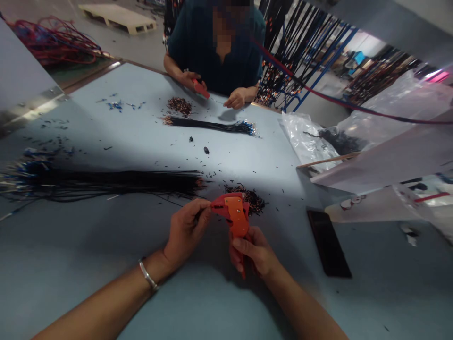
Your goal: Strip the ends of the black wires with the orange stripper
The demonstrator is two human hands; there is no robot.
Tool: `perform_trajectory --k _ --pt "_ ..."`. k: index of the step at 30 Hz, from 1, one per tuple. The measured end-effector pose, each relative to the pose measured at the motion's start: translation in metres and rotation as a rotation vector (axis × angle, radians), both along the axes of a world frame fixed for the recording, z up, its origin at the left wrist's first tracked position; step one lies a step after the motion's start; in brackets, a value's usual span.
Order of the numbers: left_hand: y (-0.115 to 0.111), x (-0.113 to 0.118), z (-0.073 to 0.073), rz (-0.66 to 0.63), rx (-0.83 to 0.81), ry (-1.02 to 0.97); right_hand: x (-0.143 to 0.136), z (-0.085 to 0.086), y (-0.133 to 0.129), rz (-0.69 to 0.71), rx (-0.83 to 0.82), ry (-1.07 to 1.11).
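My right hand (253,250) is wrapped round the handles of a red and orange wire stripper (238,215), whose nose points left. At that nose my left hand (187,229) is closed in a pinch on a thin black wire, mostly hidden by the fingers. Behind my left hand a long bundle of black wires (123,183) lies across the table, with blue and metal terminals at its left end and copper-coloured tips at its right. A pile of short cut insulation bits (255,202) sits just behind the stripper.
Across the table (141,293) a co-worker (215,52) holds another red stripper (201,89). Before them lie a smaller wire bundle (208,124) and a scrap pile (180,106). A dark phone (328,243) lies at right, near plastic bags (307,139). A cable (318,94) hangs across the upper right.
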State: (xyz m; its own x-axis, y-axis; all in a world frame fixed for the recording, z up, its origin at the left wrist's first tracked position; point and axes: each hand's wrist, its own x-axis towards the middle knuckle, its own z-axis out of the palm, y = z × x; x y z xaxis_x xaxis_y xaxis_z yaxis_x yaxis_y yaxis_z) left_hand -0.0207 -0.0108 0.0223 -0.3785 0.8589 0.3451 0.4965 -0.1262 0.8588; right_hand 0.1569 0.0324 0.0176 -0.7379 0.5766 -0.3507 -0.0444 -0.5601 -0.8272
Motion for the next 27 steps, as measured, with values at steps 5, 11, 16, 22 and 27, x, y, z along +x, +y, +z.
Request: perform_trajectory --k 5,11,16,22,27 --pt "0.002 -0.001 -0.001 0.051 -0.013 0.004 0.002 -0.002 0.003 -0.039 -0.043 0.079" --pt "0.002 -0.001 -0.001 0.078 -0.019 -0.045 0.004 0.006 0.008 -0.139 -0.012 0.112" --pt "0.002 -0.001 0.0 0.066 -0.033 -0.119 0.0 0.012 0.004 -0.064 0.105 0.093" --pt "0.002 -0.002 -0.002 0.025 -0.07 -0.184 -0.003 0.012 0.0 -0.067 0.13 0.054" --pt "0.002 0.001 -0.002 -0.106 -0.129 -0.313 -0.002 0.02 -0.002 -0.051 0.271 -0.098"
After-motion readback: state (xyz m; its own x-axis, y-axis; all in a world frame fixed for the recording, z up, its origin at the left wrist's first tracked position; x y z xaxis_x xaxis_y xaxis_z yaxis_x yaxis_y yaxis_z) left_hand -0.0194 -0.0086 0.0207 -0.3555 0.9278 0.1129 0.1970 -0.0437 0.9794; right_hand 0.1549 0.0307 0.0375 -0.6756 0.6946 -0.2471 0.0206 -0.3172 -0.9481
